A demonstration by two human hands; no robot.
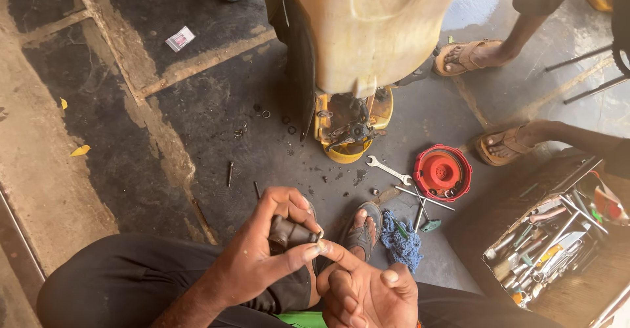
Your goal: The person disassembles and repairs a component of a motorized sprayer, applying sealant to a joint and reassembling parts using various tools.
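Left hand (pixel 262 252) clamped on a small dark rubber part (pixel 287 233); right hand (pixel 364 288) half-curled, forefinger touching the left thumb. Spanner (pixel 388 170) and red cap (pixel 442 172) lie at two o'clock.

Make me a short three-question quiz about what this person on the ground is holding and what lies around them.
1. True or false: the left hand grips a small dark part.
2. Which thing lies nearest the red round cover on the floor? A) the wrench B) the yellow leaf C) the white scrap
3. Fill in: the open toolbox sits to the person's ____ side.

Key
1. True; the right hand brings its fingers up to the part.
2. A
3. right
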